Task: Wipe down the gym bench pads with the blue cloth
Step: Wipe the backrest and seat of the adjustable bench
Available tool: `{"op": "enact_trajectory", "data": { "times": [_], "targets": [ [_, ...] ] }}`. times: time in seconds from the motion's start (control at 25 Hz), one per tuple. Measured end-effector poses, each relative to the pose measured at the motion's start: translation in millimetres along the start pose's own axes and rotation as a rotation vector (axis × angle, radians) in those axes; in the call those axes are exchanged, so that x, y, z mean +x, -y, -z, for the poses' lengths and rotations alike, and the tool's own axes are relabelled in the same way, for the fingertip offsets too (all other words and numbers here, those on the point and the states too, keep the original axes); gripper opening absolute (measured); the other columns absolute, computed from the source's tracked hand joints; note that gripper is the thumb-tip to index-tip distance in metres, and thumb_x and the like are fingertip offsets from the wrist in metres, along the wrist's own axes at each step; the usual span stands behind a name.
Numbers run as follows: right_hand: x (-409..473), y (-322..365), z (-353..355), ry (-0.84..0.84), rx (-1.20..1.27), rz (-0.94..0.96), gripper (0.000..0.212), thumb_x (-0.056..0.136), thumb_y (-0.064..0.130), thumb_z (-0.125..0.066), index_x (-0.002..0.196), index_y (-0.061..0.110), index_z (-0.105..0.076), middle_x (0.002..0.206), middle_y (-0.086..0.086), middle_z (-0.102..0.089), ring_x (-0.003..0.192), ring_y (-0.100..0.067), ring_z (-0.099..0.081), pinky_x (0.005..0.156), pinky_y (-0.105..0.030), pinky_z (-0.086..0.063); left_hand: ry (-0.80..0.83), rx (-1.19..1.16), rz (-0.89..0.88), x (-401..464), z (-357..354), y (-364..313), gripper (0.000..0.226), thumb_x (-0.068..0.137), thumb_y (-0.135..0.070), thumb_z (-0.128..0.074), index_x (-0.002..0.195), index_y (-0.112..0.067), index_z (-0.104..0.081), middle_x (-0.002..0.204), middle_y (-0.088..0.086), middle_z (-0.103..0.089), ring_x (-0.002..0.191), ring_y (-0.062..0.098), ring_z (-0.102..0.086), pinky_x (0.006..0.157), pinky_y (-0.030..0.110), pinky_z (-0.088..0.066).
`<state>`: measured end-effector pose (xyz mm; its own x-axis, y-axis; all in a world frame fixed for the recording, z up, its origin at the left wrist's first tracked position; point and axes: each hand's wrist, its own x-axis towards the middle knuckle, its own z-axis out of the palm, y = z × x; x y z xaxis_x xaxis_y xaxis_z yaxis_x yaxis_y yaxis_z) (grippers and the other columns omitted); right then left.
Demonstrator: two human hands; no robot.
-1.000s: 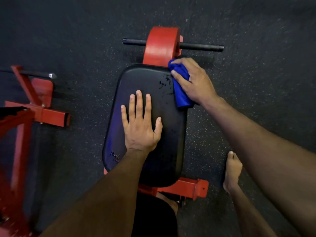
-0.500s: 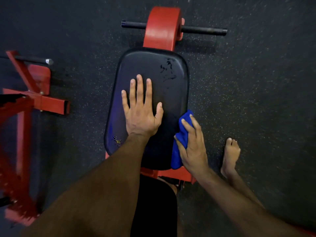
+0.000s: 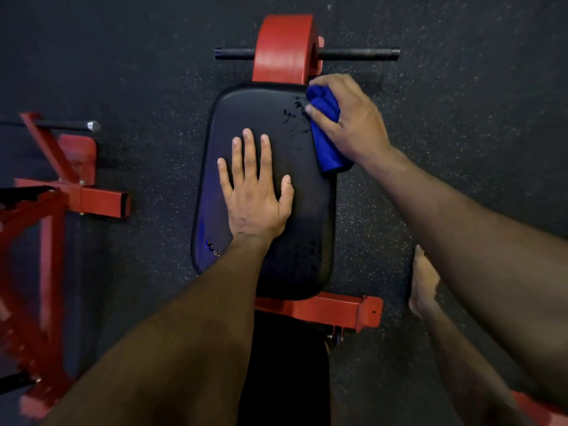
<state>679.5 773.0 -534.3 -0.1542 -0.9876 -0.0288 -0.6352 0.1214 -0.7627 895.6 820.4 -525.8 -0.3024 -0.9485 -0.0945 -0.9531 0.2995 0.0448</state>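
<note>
Speckled black rubber floor point(image 3: 461, 87) surrounds the red-framed black bench pad point(image 3: 276, 142).

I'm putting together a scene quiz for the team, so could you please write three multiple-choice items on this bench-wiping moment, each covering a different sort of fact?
1. Where on the black pad is the blue cloth?
A. far right edge
B. near left corner
C. centre

2. What colour is the bench frame?
A. yellow
B. red
C. green

3. How does the left hand lie?
A. gripping the cloth
B. clenched in a fist
C. flat, fingers spread

Answers: 1 A, the right hand holds it against that edge; 2 B, the post and crossbar are red; 3 C, its palm rests on the pad.
</note>
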Motion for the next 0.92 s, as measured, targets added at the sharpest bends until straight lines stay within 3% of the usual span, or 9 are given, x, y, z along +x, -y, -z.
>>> {"op": "enact_trajectory", "data": {
  "times": [0.2, 0.32, 0.48, 0.68, 0.8, 0.92],
  "targets": [
    [-111.2, 15.7, -31.4, -0.112, 0.072, -0.172, 0.054, 0.099, 0.043, -0.052, 0.148, 0.023, -0.04, 0.156, -0.001, -0.032, 0.135, -0.019, -0.044, 0.108, -0.037, -0.043, -0.002, 0.014, 0.002, -2.6, -2.0, 1.4, 0.072, 0.102, -0.05, -0.027, 0.164, -0.016, -0.012, 0.172, 0.01, -0.006, 0.159, 0.027, -0.004, 0.126, 0.056, -0.006],
    [-215.3, 32.6, -54.5, -0.097, 0.09, -0.224, 0.059, 0.098, 0.036, -0.055, 0.15, 0.015, -0.037, 0.159, -0.009, -0.03, 0.141, -0.026, -0.038, 0.114, -0.038, -0.036, -0.005, 0.011, 0.007, -3.9, -1.9, 0.8, 0.072, 0.102, -0.05, -0.025, 0.164, -0.017, -0.01, 0.172, 0.01, -0.005, 0.159, 0.027, -0.003, 0.127, 0.055, -0.004],
    [-301.2, 52.1, -85.2, -0.047, 0.116, -0.285, 0.069, 0.094, 0.03, -0.058, 0.153, 0.017, -0.023, 0.16, -0.013, -0.02, 0.149, -0.027, -0.026, 0.12, -0.028, -0.024, -0.001, 0.013, 0.014, -3.7, -0.8, 0.2, 0.071, 0.103, -0.05, -0.024, 0.164, -0.018, -0.008, 0.172, 0.01, -0.003, 0.159, 0.027, -0.002, 0.127, 0.055, -0.003],
    [-300.0, 42.2, -75.7, 0.027, 0.235, -0.281, 0.07, 0.094, 0.024, -0.063, 0.153, 0.016, -0.025, 0.159, -0.008, -0.02, 0.149, -0.019, -0.025, 0.121, -0.027, -0.024, -0.011, 0.008, 0.014, -2.0, -2.2, 1.7, 0.072, 0.102, -0.05, -0.026, 0.164, -0.018, -0.011, 0.172, 0.009, -0.005, 0.159, 0.026, -0.003, 0.127, 0.055, -0.004],
    [-264.7, 26.3, -47.9, 0.028, 0.249, -0.246, 0.06, 0.097, 0.024, -0.061, 0.149, 0.01, -0.035, 0.153, -0.01, -0.031, 0.145, -0.018, -0.031, 0.118, -0.042, -0.031, -0.016, 0.001, 0.017, -1.4, -2.6, 1.4, 0.072, 0.102, -0.05, -0.028, 0.164, -0.018, -0.012, 0.172, 0.009, -0.007, 0.159, 0.026, -0.005, 0.127, 0.054, -0.005],
    [-181.9, 13.3, -5.3, -0.032, 0.164, -0.132, 0.056, 0.098, 0.025, -0.06, 0.147, 0.009, -0.038, 0.151, -0.014, -0.035, 0.144, -0.022, -0.033, 0.117, -0.046, -0.032, -0.005, -0.001, 0.022, 0.6, -1.0, 2.4, 0.072, 0.102, -0.05, -0.029, 0.164, -0.019, -0.012, 0.172, 0.009, -0.006, 0.159, 0.026, -0.004, 0.127, 0.055, -0.005]
  ]
}}
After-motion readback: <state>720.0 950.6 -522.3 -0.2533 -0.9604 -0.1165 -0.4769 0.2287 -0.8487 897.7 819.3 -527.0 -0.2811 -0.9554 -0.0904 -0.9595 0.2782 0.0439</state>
